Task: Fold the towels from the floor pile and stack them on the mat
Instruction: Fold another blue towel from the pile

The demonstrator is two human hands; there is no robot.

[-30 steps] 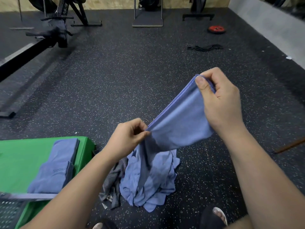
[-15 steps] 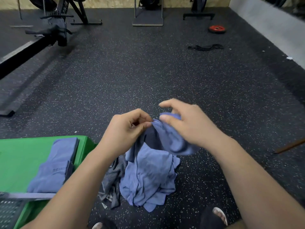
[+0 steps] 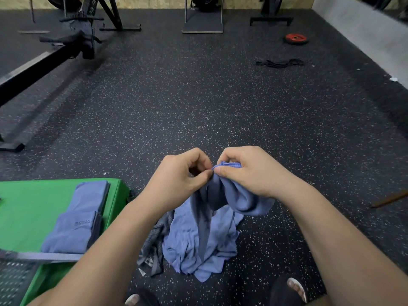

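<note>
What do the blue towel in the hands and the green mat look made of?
Thin blue towel: probably soft, matte microfibre or cotton; it hangs limp and creases. Thick green mat: likely foam under smooth, glossy vinyl, judging by its padded edge.

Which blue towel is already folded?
The folded towel on the green mat, lying flat. The held towel, pinched by left hand and right hand, hangs loose; the floor pile is crumpled.

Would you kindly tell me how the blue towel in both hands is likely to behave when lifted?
Probably very floppy: the blue towel sags and bunches below where the left hand and right hand pinch it. Likely light, since fingertip pinches carry it.
</note>
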